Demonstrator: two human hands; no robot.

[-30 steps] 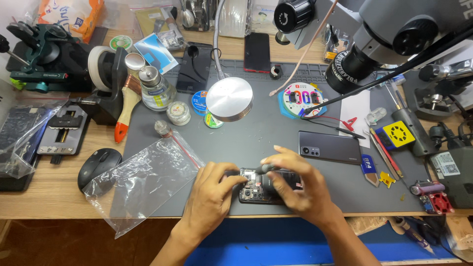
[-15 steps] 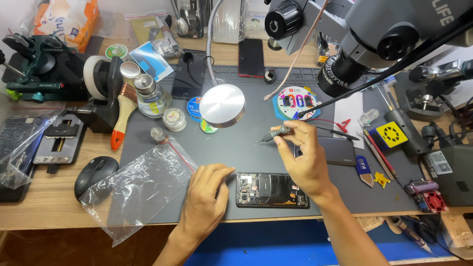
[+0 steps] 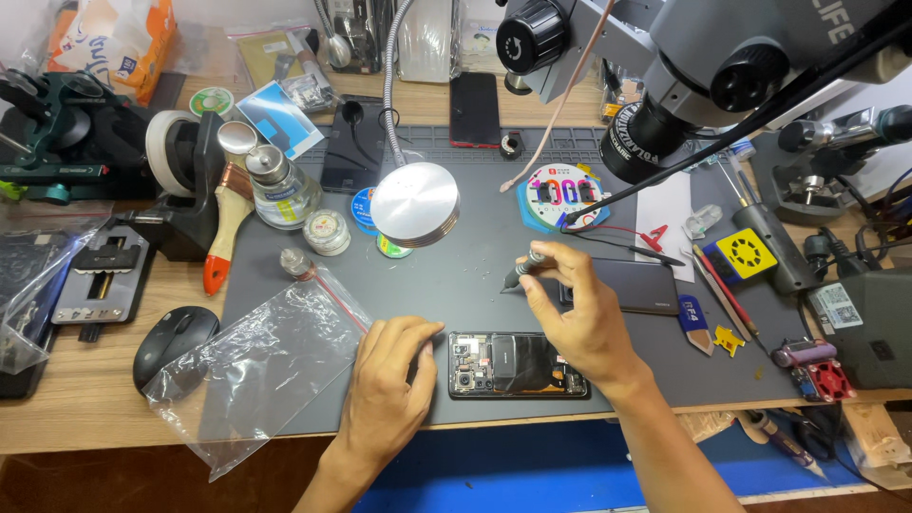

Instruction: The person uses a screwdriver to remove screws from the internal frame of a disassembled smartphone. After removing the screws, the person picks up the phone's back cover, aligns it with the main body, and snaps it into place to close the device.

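Observation:
An opened black phone [image 3: 518, 365] with its inner parts showing lies on the grey work mat [image 3: 446, 285] near the front edge. My left hand [image 3: 385, 385] rests flat on the mat with its fingertips against the phone's left end. My right hand [image 3: 579, 309] hovers above the phone's right half and pinches a small grey screwdriver [image 3: 522, 269], tip pointing left and down. Behind that hand lies a dark phone back cover [image 3: 635, 285].
A round lamp head [image 3: 415, 204] on a gooseneck hangs over the mat's middle. A clear plastic bag [image 3: 261, 366] lies left, near a black mouse [image 3: 174, 334]. A microscope [image 3: 703, 76] looms at upper right. Round screw tray [image 3: 560, 195], glass bottle [image 3: 282, 185], brush [image 3: 223, 237], tools crowd the edges.
My right hand lifted off the phone with the screwdriver, rose toward the back of the mat, then came slightly back down. My left hand stayed at the phone's left end.

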